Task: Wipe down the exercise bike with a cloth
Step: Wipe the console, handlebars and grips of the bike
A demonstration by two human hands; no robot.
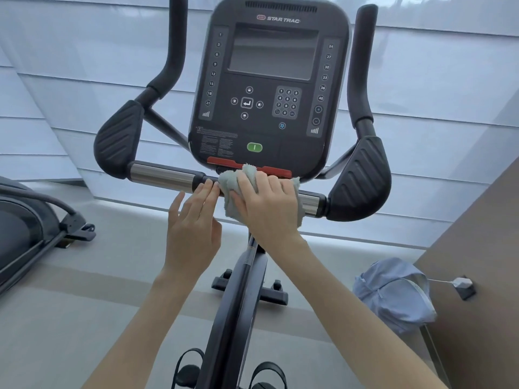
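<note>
Cloth [232,199], which we judge soft and light, lies bunched on the crossbar [163,175] of the exercise bike [241,299], best held wrapped round it as our right hand [269,209] curls now; left hand [193,234] touches the bar alongside, fingers straight.

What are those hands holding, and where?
The right hand grips the cloth by its bunched middle against the handlebar; the left hand holds nothing, its straight fingers touching the handlebar.

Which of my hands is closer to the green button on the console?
Right. The right hand holds the cloth on the bar just below the green button; the left hand sits lower and further left.
</note>
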